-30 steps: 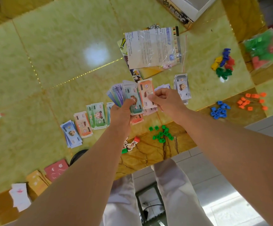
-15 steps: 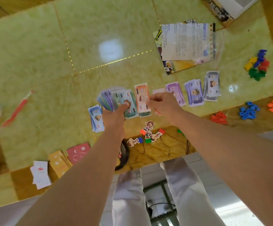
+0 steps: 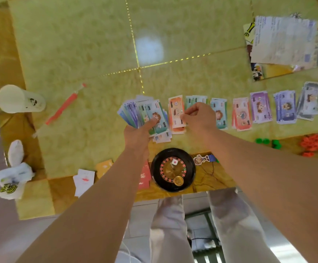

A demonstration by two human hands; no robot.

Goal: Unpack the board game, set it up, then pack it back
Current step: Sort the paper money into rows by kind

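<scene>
Left hand (image 3: 137,134) grips a fanned stack of paper play-money (image 3: 145,113); right hand (image 3: 200,116) pinches an orange paper banknote (image 3: 175,111). Likely sorting by colour; next, lay it flat beside the fan.

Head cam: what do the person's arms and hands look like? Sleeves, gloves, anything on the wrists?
The left arm and right arm are bare to the frame edge, with no sleeves in view. The left hand and right hand wear no gloves, and no watch, band or ring shows on the visible sides. Light, whitish trousers cover the legs.
</scene>
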